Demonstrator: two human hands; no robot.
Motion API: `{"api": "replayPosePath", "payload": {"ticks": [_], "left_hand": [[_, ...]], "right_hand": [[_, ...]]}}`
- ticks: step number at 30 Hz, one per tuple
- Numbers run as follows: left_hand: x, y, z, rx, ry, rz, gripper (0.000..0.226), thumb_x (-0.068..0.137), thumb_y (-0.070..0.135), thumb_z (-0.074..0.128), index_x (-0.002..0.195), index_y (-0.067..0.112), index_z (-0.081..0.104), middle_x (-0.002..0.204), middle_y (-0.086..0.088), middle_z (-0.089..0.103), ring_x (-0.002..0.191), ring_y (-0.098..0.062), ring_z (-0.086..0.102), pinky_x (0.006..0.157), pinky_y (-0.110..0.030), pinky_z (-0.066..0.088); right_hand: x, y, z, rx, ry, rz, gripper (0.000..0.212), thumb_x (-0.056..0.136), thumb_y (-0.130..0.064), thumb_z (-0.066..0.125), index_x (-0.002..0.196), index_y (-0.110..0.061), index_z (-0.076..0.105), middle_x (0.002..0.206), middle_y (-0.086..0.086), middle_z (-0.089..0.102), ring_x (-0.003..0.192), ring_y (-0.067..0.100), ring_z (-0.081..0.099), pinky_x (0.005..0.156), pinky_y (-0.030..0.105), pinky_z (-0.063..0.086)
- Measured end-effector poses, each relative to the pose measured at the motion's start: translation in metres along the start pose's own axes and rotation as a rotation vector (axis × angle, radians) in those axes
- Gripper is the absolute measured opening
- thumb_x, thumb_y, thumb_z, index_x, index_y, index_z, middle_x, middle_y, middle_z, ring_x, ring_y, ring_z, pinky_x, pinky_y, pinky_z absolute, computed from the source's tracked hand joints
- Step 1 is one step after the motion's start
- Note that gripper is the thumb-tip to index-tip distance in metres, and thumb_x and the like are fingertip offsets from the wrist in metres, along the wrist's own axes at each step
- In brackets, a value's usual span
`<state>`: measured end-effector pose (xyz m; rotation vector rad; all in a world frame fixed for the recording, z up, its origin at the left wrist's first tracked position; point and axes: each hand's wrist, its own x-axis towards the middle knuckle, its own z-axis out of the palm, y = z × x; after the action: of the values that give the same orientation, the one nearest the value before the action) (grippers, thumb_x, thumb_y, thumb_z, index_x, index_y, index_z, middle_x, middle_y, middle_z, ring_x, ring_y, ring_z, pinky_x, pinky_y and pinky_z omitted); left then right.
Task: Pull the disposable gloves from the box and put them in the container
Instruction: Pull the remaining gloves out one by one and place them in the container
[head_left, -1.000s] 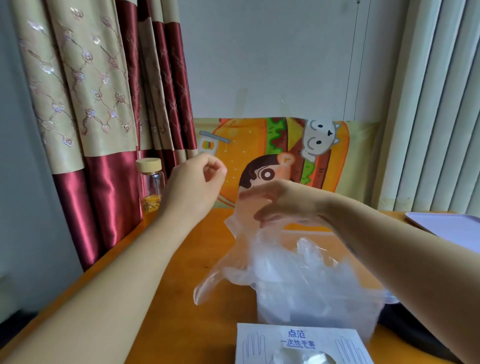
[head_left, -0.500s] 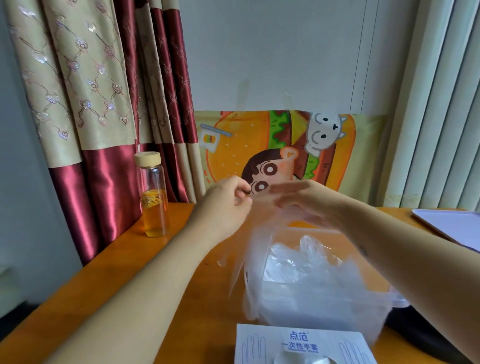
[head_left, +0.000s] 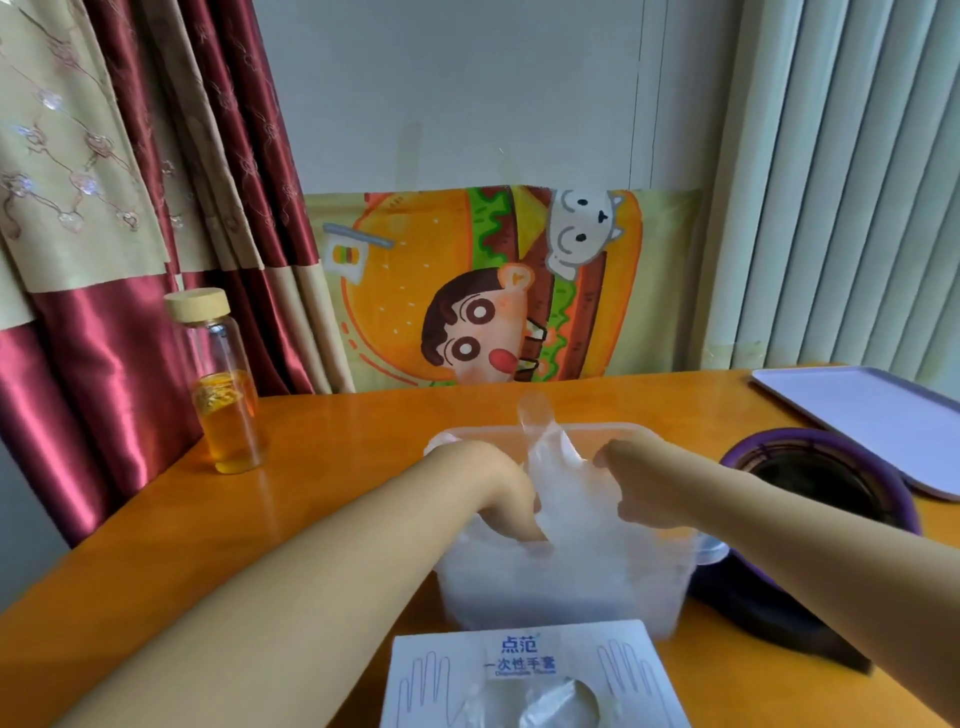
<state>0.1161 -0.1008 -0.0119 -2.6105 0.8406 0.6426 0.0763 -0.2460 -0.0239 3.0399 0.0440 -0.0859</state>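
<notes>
Glove (head_left: 549, 453) thin, clear, crinkled; its tip juts above the translucent container (head_left: 545, 597).

Just the one view for us: a wide-angle cam on the head, looking forward and down over the table (head_left: 322, 467), pretty close in. Left hand (head_left: 493, 493) and right hand (head_left: 644, 483) sit mid-frame at the container (head_left: 597, 427) of gloves (head_left: 561, 467), the box (head_left: 530, 660) is cropped at 6 o'clock, poster (head_left: 467, 291) at 12, curtain (head_left: 104, 208) at 10, blinds (head_left: 857, 182) at 2.
</notes>
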Motion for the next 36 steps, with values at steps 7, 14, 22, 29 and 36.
{"api": "replayPosePath", "payload": {"ticks": [7, 14, 22, 29, 36], "left_hand": [[0.022, 0.002, 0.011, -0.035, -0.207, 0.038, 0.056, 0.101, 0.034, 0.043, 0.153, 0.022, 0.023, 0.158, 0.001, 0.023, 0.143, -0.023, 0.024, 0.112, -0.035, 0.025], [0.044, -0.002, 0.028, 0.061, -0.187, -0.056, 0.021, 0.102, 0.028, 0.042, 0.112, 0.017, 0.056, 0.108, -0.010, 0.057, 0.097, -0.020, 0.059, 0.082, -0.018, 0.048], [0.028, -0.015, 0.034, 0.000, -0.210, 0.122, 0.045, 0.103, 0.016, 0.038, 0.148, 0.010, 0.033, 0.151, -0.012, 0.034, 0.128, -0.027, 0.041, 0.101, -0.036, 0.033], [0.008, -0.022, 0.036, -0.133, -0.085, 0.117, 0.053, 0.102, 0.032, 0.041, 0.152, 0.021, 0.026, 0.157, 0.001, 0.027, 0.142, -0.019, 0.028, 0.112, -0.034, 0.026], [-0.063, -0.031, 0.035, -0.703, 0.742, 0.299, 0.028, 0.097, 0.017, 0.054, 0.123, 0.023, 0.060, 0.114, 0.014, 0.063, 0.101, 0.005, 0.057, 0.086, -0.007, 0.044]], "right_hand": [[-0.005, -0.008, -0.004, -0.321, -0.110, -0.044, 0.034, 0.090, -0.011, 0.055, 0.124, -0.009, 0.054, 0.113, 0.008, 0.048, 0.098, 0.023, 0.048, 0.086, 0.033, 0.040], [0.015, -0.021, 0.006, -0.095, -0.138, -0.201, 0.052, 0.089, -0.027, 0.063, 0.136, -0.010, 0.048, 0.132, 0.008, 0.046, 0.109, 0.023, 0.051, 0.090, 0.031, 0.044], [0.044, -0.012, 0.047, -0.101, -0.517, -0.113, 0.043, 0.097, -0.021, 0.047, 0.139, -0.010, 0.043, 0.136, 0.013, 0.048, 0.121, 0.030, 0.051, 0.098, 0.034, 0.046], [0.029, -0.020, 0.030, -0.103, -0.447, -0.118, 0.060, 0.093, -0.027, 0.054, 0.147, -0.013, 0.031, 0.148, 0.007, 0.037, 0.132, 0.027, 0.041, 0.107, 0.037, 0.038], [-0.046, -0.026, -0.029, 0.290, 0.313, -0.332, 0.022, 0.085, -0.030, 0.068, 0.106, -0.024, 0.066, 0.086, -0.019, 0.063, 0.072, -0.007, 0.056, 0.063, 0.007, 0.040]]}}
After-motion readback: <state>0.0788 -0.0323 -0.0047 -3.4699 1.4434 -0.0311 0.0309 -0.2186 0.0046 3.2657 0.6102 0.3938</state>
